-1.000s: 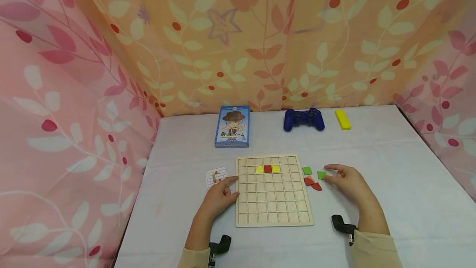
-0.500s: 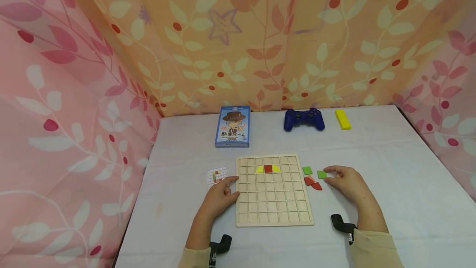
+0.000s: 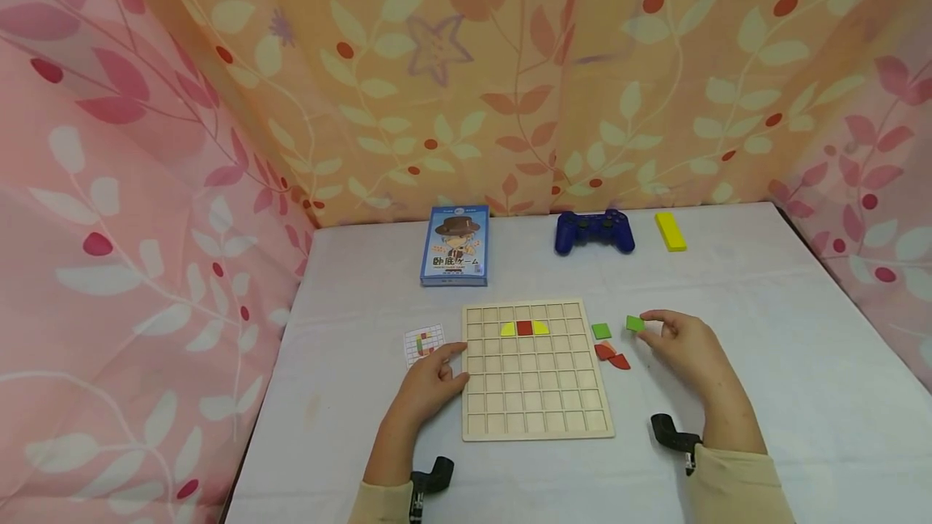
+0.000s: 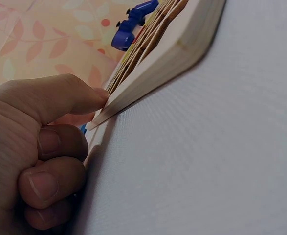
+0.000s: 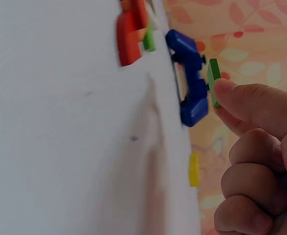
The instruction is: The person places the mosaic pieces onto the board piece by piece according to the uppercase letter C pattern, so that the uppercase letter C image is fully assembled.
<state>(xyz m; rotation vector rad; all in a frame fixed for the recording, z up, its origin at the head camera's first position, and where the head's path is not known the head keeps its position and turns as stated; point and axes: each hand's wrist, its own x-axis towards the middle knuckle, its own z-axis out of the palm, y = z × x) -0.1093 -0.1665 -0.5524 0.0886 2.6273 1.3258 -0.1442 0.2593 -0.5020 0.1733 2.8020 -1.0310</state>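
Observation:
In the head view, my left hand (image 3: 428,385) touches the left edge of a wooden grid board (image 3: 539,424) with thumb and index finger set apart along it. The left wrist view shows the thumb against the board's side (image 4: 158,76), the other fingers folded. A red square (image 3: 524,328) between two yellow quarter-round pieces (image 3: 507,329) lies in an upper row of the grid. To the right, my right hand (image 3: 688,350) pinches a green square tile (image 3: 635,323) between thumb and index finger, raised off the table, as the right wrist view also shows of the tile (image 5: 213,81).
Between board and right hand lie another green square (image 3: 601,331) and several red and orange pieces (image 3: 619,361). A pattern card (image 3: 424,344) lies left of the board. Along the back are a blue box (image 3: 455,246), a blue game controller (image 3: 595,231) and a yellow block (image 3: 671,232).
My right hand has lifted the green square tile off the table and moved it slightly up in the view. The left hand stays at the board's edge.

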